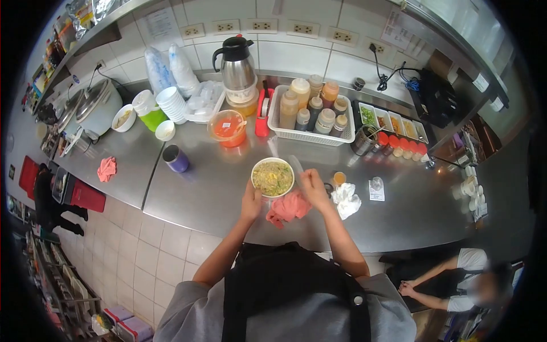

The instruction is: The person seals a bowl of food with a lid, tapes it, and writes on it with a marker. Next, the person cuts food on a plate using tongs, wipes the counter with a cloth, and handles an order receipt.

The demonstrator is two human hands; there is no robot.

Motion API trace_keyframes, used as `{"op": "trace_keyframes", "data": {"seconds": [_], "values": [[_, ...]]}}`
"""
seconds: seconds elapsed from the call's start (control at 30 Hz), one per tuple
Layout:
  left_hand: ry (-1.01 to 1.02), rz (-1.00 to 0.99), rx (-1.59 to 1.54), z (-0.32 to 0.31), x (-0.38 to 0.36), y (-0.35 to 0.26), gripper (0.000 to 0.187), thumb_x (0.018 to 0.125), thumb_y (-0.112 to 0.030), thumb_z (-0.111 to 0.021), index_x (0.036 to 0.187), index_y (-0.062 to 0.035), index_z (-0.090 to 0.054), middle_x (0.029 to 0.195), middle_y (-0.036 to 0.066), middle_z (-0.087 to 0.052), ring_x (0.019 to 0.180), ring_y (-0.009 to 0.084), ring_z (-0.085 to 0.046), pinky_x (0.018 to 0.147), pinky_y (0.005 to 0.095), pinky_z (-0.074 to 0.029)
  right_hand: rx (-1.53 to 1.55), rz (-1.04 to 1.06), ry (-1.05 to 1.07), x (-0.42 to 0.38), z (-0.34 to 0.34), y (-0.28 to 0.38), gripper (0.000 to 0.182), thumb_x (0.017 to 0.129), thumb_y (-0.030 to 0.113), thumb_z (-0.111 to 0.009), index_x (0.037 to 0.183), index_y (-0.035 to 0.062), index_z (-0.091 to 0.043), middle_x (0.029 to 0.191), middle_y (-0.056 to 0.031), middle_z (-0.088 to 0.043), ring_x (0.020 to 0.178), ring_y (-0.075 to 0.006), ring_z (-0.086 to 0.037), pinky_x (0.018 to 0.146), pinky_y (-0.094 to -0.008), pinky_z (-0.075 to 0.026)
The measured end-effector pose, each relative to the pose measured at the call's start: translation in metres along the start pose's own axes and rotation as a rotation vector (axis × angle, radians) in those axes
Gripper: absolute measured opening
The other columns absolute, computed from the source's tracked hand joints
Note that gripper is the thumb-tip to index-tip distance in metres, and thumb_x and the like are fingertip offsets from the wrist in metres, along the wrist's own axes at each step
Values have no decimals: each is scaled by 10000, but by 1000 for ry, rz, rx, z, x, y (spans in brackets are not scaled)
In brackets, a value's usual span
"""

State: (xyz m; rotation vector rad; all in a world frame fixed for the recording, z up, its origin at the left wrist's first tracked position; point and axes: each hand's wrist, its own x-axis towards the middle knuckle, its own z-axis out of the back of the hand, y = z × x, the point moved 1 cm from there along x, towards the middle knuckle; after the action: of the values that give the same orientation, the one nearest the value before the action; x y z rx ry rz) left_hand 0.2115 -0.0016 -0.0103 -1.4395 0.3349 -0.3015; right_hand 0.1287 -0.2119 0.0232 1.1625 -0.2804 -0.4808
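A white round bowl point(256, 191) filled with fried rice point(273, 177) with green and yellow bits stands on the steel counter in front of me. My left hand point(250, 200) grips the bowl's left side, its fingers partly hidden. At the bowl's right edge, my right hand point(313, 187) pinches a clear plastic lid point(296, 165), tilted nearly edge-on; its outline is faint. Crumpled just below the bowl, a pink cloth point(289, 208) lies between my hands. Right of my right hand are a small cup of brownish sauce point(339, 178) and a crumpled white cloth point(346, 200).
Behind the bowl are a tub of orange liquid point(227, 130), a red tape dispenser point(262, 114) and a white basket point(310, 136) of sauce bottles. A purple cup point(175, 159) stands left. At lower right, a co-worker point(450, 279) sits with hands together. Another person point(51, 199) is far left.
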Motion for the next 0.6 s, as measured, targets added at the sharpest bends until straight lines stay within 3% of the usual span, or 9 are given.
{"op": "trace_keyframes", "data": {"seconds": [0.07,0.1,0.13,0.2,0.23,0.33,0.47,0.53,0.6], "values": [[20,60,-52,6,0,10,472,977,-165,-409,1402,37,-378,1236,197,-580,915,241,-666,786,330,-529,-60,143,37,-9,-19,26,231,957,222,-538,1053,12,-535,1032,-164,-612,959,-297,-589,840,-372,-458],[-10,3,54,13,6,28,468,996,-193,-409,1409,28,-392,1295,191,-551,1048,243,-613,883,333,-487,-123,285,66,-13,-28,34,236,940,218,-560,1046,9,-533,1100,-204,-608,1041,-359,-583,898,-409,-454],[-40,-53,161,17,8,30,467,1016,-221,-408,1416,19,-405,1354,184,-523,1181,244,-560,980,336,-445,-121,284,73,-16,-39,37,236,940,218,-560,1046,9,-533,1100,-204,-608,1041,-359,-583,898,-409,-454],[-62,11,-71,19,16,22,458,1018,-238,-421,1400,17,-432,1374,185,-511,1248,243,-502,1034,337,-390,-486,627,26,-26,-56,43,167,907,209,-602,952,59,-544,1288,-158,-564,1215,-387,-503,970,-472,-421],[-78,70,-305,19,23,14,452,1021,-254,-434,1384,14,-459,1393,186,-500,1315,241,-444,1088,338,-335,-575,635,142,-27,-61,38,171,883,205,-623,951,67,-549,1397,-160,-491,1317,-362,-422,1028,-486,-376],[-2,-98,-31,13,43,-4,440,1010,-218,-465,1382,17,-456,1392,185,-503,1301,242,-464,1070,330,-360,-598,787,142,-31,-64,35,168,892,194,-611,973,55,-564,1350,-165,-525,1284,-371,-446,1006,-487,-392],[11,-205,27,-1,59,9,405,996,-158,-480,1372,-9,-479,1359,198,-521,1262,273,-503,1041,338,-387,-330,565,39,-9,-46,47,192,915,191,-561,1030,39,-583,1266,-185,-564,1206,-391,-492,1043,-469,-364],[-47,-223,175,-5,54,2,397,978,-104,-481,1371,-49,-498,1293,202,-551,1176,307,-556,995,353,-421,-398,409,-230,17,-39,37,213,912,178,-575,1084,62,-622,1175,-163,-607,1103,-373,-544,930,-460,-439],[-67,-282,245,-9,52,-2,397,979,-100,-472,1373,-64,-501,1266,192,-556,1152,302,-564,982,347,-425,-425,359,-237,33,-43,26,212,915,182,-569,1086,79,-642,1108,-156,-625,1039,-365,-569,887,-453,-459]]}}
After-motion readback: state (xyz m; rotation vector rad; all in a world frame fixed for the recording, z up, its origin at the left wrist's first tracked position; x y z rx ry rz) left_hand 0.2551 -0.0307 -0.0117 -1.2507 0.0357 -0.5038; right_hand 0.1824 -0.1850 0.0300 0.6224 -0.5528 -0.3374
